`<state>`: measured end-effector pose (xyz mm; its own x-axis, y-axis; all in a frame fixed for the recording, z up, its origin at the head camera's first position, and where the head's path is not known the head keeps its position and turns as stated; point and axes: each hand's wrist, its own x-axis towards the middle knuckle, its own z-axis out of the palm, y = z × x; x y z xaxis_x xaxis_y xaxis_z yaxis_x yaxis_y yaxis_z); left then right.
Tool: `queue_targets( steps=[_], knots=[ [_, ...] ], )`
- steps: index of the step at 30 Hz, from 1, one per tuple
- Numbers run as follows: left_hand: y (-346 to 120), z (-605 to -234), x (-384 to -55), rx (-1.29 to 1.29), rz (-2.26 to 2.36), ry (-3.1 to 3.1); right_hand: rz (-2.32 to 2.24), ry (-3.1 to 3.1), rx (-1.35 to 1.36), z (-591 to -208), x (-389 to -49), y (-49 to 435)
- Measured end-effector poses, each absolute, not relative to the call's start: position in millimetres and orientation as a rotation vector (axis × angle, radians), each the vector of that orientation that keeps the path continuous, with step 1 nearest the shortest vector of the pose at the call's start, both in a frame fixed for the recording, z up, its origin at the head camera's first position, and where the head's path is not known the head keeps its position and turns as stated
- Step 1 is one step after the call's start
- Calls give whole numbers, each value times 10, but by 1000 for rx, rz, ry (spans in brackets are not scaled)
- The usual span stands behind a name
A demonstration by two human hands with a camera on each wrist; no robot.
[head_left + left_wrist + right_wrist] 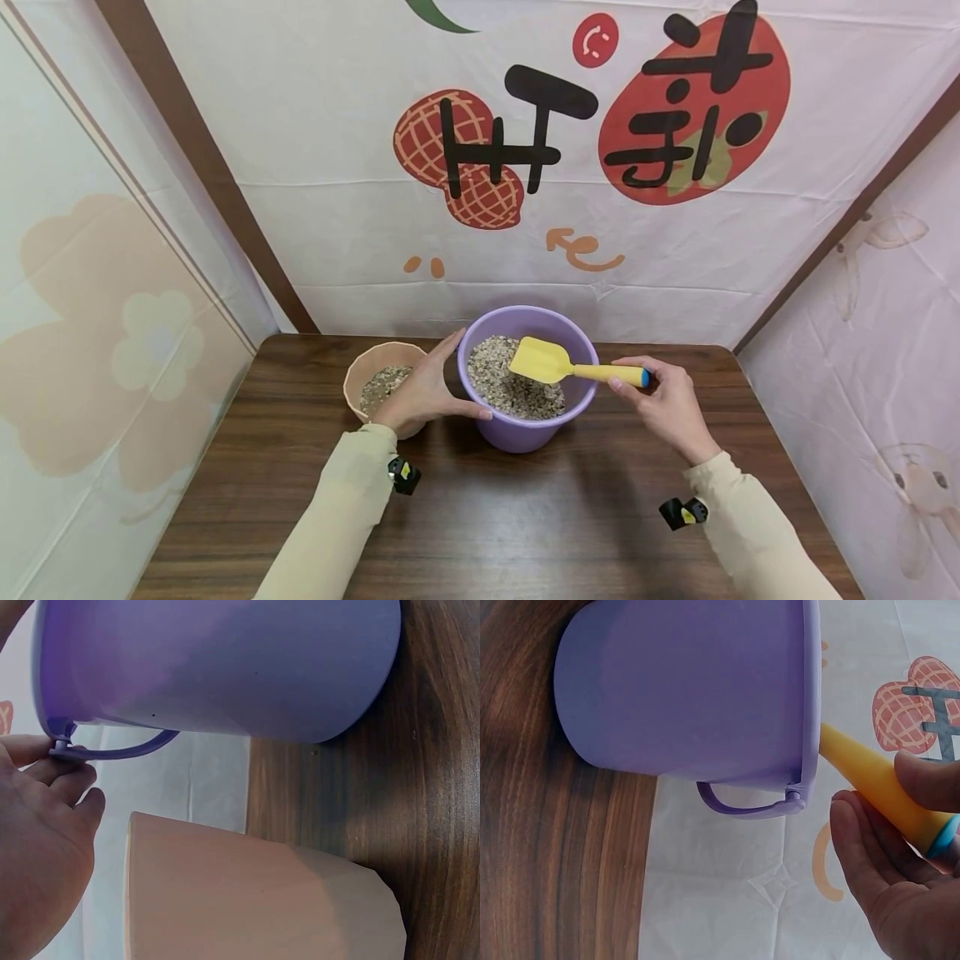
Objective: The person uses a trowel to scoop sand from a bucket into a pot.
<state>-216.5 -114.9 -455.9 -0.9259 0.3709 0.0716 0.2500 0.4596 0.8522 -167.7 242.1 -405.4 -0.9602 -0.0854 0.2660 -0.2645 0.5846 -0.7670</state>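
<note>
A purple bucket point(517, 435) stands upright on the table, holding pale, speckled gravel point(491, 383). My left hand point(427, 390) grips the bucket's rim at its left side, thumb at the front and fingers farther back. In the left wrist view those fingers are beside the bucket handle's point(120, 754) joint. My right hand point(663, 404) holds a yellow toy shovel point(542, 360) by its blue-tipped grip, thumb on one side and fingers on the other. The shovel's blade is over the gravel inside the bucket; no gravel shows on its visible face.
Left of the bucket, partly behind my left hand and wrist, stands a peach faceted pot point(358, 375) with gravel in it. The wooden table point(495, 525) meets a printed cloth backdrop point(337, 250) at its far edge, with more cloth on both sides.
</note>
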Motion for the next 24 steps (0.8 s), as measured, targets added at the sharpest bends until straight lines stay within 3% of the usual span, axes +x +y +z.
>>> queue_targets(
  steps=[24],
  knots=[
    [-1151, -4564, -2170, 538, 1486, 2565, 1202, -2666, 352, -4001, -1794, 2334]
  ],
)
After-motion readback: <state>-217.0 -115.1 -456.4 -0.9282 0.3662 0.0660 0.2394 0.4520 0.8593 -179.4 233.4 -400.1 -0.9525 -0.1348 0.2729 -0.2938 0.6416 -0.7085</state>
